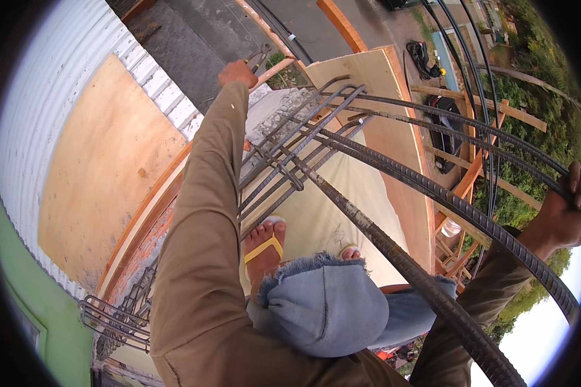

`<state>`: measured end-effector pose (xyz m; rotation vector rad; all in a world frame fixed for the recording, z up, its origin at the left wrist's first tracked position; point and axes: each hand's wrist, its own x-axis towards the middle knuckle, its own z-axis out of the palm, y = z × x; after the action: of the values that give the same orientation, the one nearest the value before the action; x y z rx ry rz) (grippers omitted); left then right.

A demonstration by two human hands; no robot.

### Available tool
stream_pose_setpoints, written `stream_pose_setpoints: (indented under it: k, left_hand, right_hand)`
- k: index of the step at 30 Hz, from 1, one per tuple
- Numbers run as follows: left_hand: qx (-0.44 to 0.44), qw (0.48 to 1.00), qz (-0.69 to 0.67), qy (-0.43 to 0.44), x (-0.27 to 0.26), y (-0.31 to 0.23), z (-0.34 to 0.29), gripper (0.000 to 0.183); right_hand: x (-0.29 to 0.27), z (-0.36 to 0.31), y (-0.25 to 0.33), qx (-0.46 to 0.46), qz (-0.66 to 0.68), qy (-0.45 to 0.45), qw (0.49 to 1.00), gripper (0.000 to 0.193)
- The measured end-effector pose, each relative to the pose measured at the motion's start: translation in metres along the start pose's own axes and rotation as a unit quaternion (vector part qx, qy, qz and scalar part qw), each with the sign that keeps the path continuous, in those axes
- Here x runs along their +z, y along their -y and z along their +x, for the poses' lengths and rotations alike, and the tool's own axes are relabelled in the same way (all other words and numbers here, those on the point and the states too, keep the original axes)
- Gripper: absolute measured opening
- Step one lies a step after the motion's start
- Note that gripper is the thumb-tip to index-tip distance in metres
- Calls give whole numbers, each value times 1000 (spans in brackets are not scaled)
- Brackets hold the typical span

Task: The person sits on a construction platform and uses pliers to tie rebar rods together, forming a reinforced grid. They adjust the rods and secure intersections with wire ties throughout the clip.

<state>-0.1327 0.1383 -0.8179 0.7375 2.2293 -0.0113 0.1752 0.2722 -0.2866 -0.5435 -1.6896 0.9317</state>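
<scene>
My left hand point(237, 74) is stretched out far ahead, closed around pliers point(259, 59) with dark jaws pointing away. Below it, bent steel bars and stirrups point(290, 158) cross over a plywood form. At the right edge, my right hand point(557, 216) wraps round a long ribbed rebar point(507, 153); its fingertips are partly lost in the dark rim. Two thicker rebars, one rusty point(374, 235) and one grey point(458, 203), slant from the stirrups toward me, passing between my arms.
My sandalled feet point(265, 248) stand on the pale plywood point(368, 187). A raised plywood side point(400, 129) borders it. Beyond lie timber braces point(474, 177), black cables point(478, 84) and a dark car point(442, 132) far below. White corrugated sheet point(39, 97) is at left.
</scene>
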Motion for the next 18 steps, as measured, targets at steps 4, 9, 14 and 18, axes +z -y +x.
stream_pose_setpoints:
  k: [4,9,14,18]
  left_hand:
    - [-14,999,-32,14,-31,69,-16,47]
    - [65,991,-114,23,-64,130,-100,43]
    - [157,984,-81,-33,-105,156,-228,38]
    - [222,970,-74,-56,-126,164,-326,38]
  right_hand:
    - [2,-2,-1,8,-5,-3,1000,59]
    - [-24,7,-5,49,94,33,994,24]
    - [-55,13,-18,54,154,86,983,21]
    - [-38,1,-17,35,117,42,992,23]
